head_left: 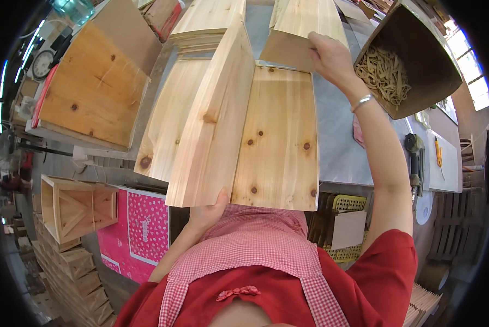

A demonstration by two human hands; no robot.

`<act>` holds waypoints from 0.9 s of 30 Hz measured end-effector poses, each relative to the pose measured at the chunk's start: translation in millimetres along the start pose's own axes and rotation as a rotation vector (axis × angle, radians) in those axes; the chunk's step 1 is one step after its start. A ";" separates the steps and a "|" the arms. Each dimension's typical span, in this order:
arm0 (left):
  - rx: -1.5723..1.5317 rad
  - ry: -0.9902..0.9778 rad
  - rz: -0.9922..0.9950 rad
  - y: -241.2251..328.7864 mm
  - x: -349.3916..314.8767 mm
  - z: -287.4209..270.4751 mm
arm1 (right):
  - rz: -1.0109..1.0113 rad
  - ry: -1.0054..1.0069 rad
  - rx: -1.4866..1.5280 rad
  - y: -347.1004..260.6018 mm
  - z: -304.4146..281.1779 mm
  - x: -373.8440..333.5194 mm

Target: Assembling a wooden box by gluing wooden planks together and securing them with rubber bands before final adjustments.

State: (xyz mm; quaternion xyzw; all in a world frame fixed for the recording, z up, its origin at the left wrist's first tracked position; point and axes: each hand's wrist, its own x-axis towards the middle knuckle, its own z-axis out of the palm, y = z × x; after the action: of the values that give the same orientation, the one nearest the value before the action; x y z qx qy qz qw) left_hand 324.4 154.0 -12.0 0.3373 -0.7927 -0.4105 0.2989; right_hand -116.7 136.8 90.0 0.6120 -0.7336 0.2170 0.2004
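My left hand (207, 215) grips the near lower edge of a pale wooden panel (209, 122) held upright on its long edge, its thumb showing and the other fingers hidden. To its right a knotty wooden panel (277, 136) lies beside it, its near end overhanging the table edge. Another knotty panel (165, 117) lies on the left, partly covered by the upright one. Farther off, my right hand (331, 59) is closed on the right edge of a plain brown board (288, 50), against a pale wooden panel (312, 19). A bracelet circles the right wrist.
A cardboard box (427, 65) of tan strips stands at the right of the grey table (340, 136), near a dark green power tool (414, 158). A wooden board (94, 98) leans at left. Below are a wooden crate (81, 207), a pink box (146, 223) and a yellow basket (351, 204).
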 end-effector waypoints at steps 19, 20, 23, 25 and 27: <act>-0.048 -0.043 -0.121 -6.9 -7.9 -3.7 | 0.031 -0.215 -0.046 16.8 40.5 38.3; -0.036 -0.038 -0.113 -7.0 -8.9 -4.9 | 0.059 -0.253 -0.058 17.3 41.8 42.9; 0.002 -0.129 -0.207 -7.1 -10.1 -8.1 | 0.092 -0.289 -0.090 16.5 49.1 54.2; 0.002 -0.235 -0.268 -4.4 -9.9 -9.3 | 0.097 -0.293 -0.111 15.7 54.2 59.5; -0.042 -0.260 -0.359 2.3 -8.8 -10.0 | 0.128 -0.257 -0.125 15.7 57.5 62.3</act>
State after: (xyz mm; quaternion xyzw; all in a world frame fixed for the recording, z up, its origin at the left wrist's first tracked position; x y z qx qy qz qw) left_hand 336.4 157.4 -6.9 0.4107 -0.7431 -0.5137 0.1233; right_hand -144.5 56.3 76.2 0.5730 -0.8029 0.1030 0.1283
